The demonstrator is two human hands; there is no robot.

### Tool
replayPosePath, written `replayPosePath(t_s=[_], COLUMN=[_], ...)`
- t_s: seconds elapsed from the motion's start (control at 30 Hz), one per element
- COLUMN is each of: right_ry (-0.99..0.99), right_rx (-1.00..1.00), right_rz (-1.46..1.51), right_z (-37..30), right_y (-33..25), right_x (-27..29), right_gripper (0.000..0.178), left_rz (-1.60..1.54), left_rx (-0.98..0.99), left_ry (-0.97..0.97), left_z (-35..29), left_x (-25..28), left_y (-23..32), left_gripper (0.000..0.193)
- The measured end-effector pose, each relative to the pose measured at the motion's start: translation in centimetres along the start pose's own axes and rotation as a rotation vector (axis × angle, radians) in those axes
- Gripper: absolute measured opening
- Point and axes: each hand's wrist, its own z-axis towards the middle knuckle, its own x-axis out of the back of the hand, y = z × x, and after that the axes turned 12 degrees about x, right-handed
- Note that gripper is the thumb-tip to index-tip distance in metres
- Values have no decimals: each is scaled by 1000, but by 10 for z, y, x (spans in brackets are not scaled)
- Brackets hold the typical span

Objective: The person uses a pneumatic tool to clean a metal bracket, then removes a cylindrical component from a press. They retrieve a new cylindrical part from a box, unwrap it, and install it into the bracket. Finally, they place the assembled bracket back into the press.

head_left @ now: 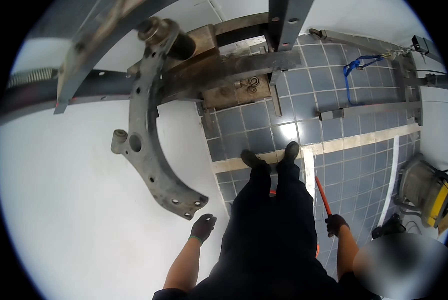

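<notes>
A grey metal suspension control arm (149, 130) hangs at the left, its bushed upper end against a steel press frame (229, 67). My left hand (203, 227), in a dark glove, is just below the arm's lower end, apart from it. Its fingers are loosely bent and nothing shows in them. On the right, my gloved right hand (337, 225) is closed around the lower end of a long orange-red bar (323, 195), which points up and away to the left. Whether the bar has a head or tip inside the hand is hidden.
Round metal bushings (254, 81) lie on a brown plate below the frame. A blue strap (353, 66) hangs at the far right near steel beams. A yellow-and-grey machine (431, 192) stands on the right. My shoes (251, 158) are on grey tiles (256, 117). A blurred patch covers the lower right.
</notes>
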Motion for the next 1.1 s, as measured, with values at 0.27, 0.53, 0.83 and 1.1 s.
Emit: replayPosePath(t_s=[0.27, 0.53, 0.83, 1.1], right_ry=[341, 357, 370, 685], right_rx=[-29, -99, -158, 374], right_rz=[710, 735, 906, 352], right_z=[15, -2, -58, -165], right_y=[74, 87, -4, -261], right_x=[0, 31, 114, 131], right_gripper=[28, 18, 8, 47], left_rz=[330, 828, 506, 199], left_rx=[135, -237, -298, -914], left_ry=[48, 133, 306, 345], left_z=[-46, -51, -162, -283], left_x=[-60, -72, -105, -74], left_y=[0, -2, 136, 229], left_gripper=[56, 60, 52, 34])
